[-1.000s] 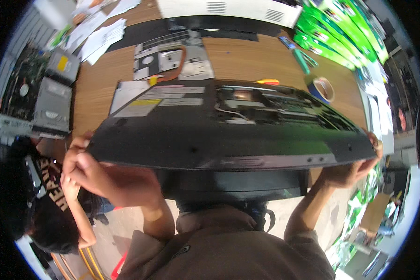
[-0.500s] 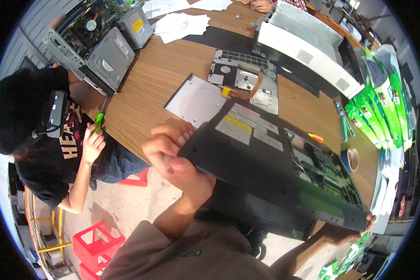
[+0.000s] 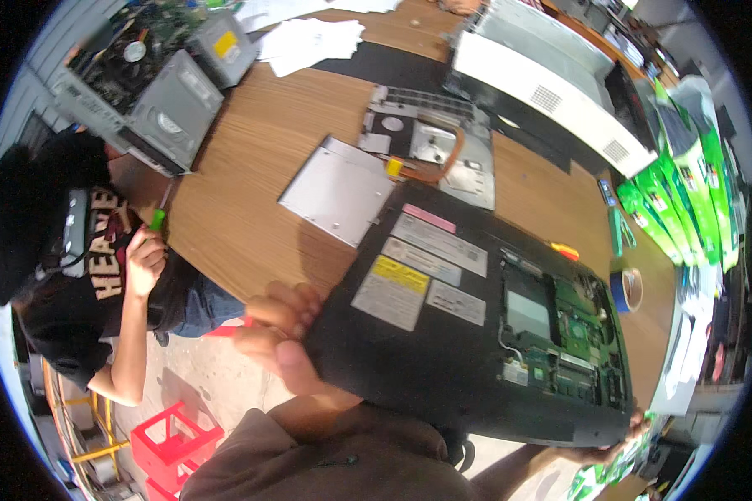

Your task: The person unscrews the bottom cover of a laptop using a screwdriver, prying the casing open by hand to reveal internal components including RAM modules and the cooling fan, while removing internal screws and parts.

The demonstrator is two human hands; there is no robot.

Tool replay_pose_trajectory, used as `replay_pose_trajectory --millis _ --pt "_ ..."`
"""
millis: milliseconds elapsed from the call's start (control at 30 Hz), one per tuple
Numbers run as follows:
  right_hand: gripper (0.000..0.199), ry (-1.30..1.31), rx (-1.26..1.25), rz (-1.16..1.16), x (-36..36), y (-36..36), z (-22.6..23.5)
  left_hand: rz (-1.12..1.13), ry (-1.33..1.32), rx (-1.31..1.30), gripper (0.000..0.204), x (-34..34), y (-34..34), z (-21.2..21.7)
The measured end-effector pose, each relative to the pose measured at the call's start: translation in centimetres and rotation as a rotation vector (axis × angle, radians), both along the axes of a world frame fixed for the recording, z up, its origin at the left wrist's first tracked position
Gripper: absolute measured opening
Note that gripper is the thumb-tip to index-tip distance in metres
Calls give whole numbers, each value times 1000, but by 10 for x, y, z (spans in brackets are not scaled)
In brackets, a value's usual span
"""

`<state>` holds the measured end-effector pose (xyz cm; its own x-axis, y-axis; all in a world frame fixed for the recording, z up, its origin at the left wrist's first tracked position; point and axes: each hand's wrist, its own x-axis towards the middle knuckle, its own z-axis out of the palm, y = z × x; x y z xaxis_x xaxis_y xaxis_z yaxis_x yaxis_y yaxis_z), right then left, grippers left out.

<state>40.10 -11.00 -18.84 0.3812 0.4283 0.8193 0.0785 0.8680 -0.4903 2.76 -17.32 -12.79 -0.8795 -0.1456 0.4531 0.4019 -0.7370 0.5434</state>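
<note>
A black laptop point(image 3: 443, 334) is held up over the table's near edge, its underside facing me. Stickers cover part of that underside, and an uncovered bay shows a green circuit board point(image 3: 578, 327). My left hand point(image 3: 286, 338) grips the laptop's left edge, thumb on the near side and fingers curled at the corner. At the lower right corner, my right hand point(image 3: 614, 442) holds it from beneath, its fingers mostly hidden. Beyond the laptop lie a flat silver drive point(image 3: 338, 188) and a silver laptop part with a copper heat pipe point(image 3: 451, 159).
Left, a co-worker point(image 3: 67, 250) holds a green-handled screwdriver point(image 3: 157, 220) beside an opened computer tower point(image 3: 142, 100). A white case point(image 3: 551, 92), green packages point(image 3: 677, 192), a tape roll point(image 3: 627, 290) and green-handled tool point(image 3: 620, 232) lie right. A red stool point(image 3: 175, 442) stands below.
The laptop has tilted so its underside faces me more fully, showing more of the open bay. Both hands moved slightly left and down with it.
</note>
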Motion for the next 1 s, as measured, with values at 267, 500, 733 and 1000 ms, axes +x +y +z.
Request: replay_pose_trajectory --millis 267,500,733,1000 --pt "25 405 -187 216 -45 -15 20 16 -76 -17 27 3 0 -6" --pt "31 521 -232 -178 -27 -14 12 42 -98 0 26 0 1 -9" --pt "31 644 -125 -25 -33 -5 13 68 -114 56 25 -3 6 -9" --pt "33 761 -114 -199 -68 8 40 27 122 -484 26 -5 -37 -11"
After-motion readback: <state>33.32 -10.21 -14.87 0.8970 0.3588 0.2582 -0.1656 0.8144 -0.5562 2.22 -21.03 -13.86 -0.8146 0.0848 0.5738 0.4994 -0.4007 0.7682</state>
